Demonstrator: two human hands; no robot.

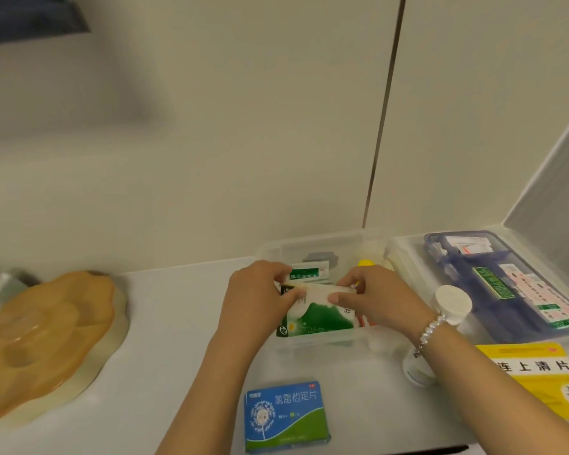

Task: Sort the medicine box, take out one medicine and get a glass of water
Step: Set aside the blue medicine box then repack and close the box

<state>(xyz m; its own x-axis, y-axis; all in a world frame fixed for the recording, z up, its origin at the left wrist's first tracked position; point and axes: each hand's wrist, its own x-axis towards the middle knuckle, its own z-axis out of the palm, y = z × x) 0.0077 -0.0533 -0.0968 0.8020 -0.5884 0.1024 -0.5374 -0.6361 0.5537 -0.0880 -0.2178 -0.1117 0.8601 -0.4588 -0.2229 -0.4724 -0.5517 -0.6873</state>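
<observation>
A clear plastic medicine box (312,343) stands open on the white counter against the wall. Inside it stands a green-and-white medicine carton (322,318), tilted. My left hand (257,298) pinches the carton's top left edge and my right hand (375,298) pinches its top right edge. Behind the carton, in the box, are a small white-and-green packet (306,271), a grey item (321,257) and something yellow (366,263). A blue-and-green medicine carton (284,417) lies flat on the counter in front of the box.
A clear inner tray (404,257) with a dark blue insert (486,290) full of sachets sits to the right. A white bottle (447,310) and a yellow carton (546,379) lie near my right forearm. An orange scalloped dish (43,336) lies at the left.
</observation>
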